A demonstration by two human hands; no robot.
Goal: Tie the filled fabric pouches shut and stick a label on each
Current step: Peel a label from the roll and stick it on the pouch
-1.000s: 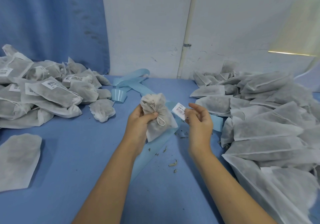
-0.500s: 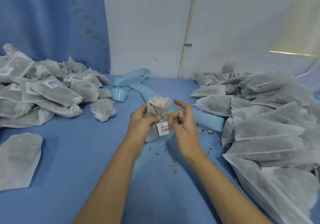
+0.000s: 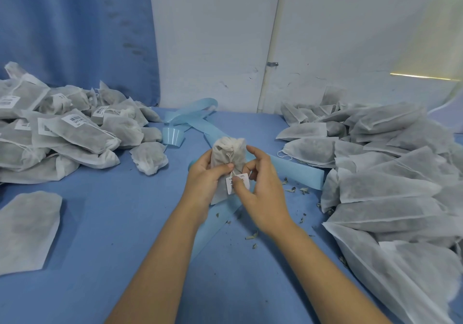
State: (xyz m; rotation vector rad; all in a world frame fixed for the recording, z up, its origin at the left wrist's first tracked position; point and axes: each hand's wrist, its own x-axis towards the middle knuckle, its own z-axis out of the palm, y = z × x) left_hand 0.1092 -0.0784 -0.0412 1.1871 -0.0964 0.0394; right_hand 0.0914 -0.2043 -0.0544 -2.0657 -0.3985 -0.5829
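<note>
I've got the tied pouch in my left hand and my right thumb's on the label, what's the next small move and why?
With the right hand, probably slide the thumb outward across the label to press its corners down. The thumb covers only the label's middle, on the pouch just below the knot, and the left hand grips the pouch steady.

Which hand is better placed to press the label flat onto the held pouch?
Right. The right hand has its thumb on the label, at the front of the pouch, so it likely only needs to rub. The left hand grips the pouch below its tied neck, steadying it.
</note>
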